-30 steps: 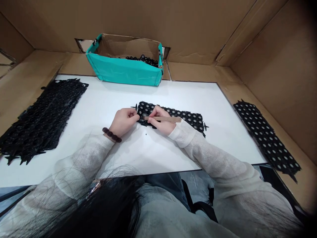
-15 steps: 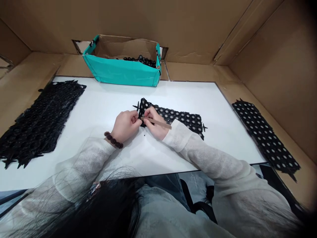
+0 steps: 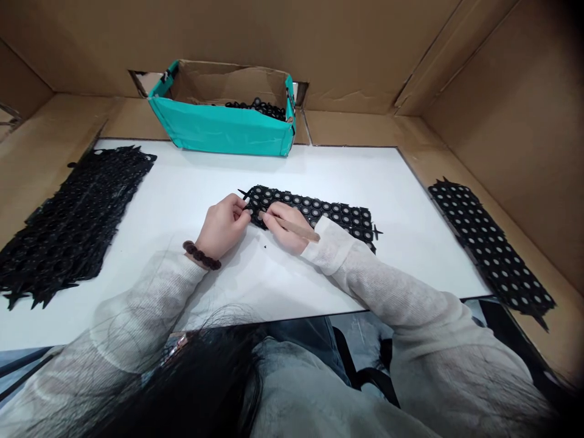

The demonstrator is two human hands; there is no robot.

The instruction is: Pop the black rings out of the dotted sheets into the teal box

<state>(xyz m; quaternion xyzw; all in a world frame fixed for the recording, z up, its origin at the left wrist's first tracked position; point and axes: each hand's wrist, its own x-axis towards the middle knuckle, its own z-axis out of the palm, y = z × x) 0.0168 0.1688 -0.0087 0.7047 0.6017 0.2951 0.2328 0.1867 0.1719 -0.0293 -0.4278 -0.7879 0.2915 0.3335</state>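
Plainly unlabelled — right hand (image 3: pixel 285 226) holds stick (image 3: pixel 298 230) on black sheet (image 3: pixel 333 214).

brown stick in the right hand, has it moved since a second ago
Yes. The brown stick has swung from level to slanting, its far end now lower against the black perforated sheet.

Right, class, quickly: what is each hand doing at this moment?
Left hand: fingers pinched shut on the left end of the black perforated sheet.
Right hand: closed around a thin brown stick, tip on that sheet.
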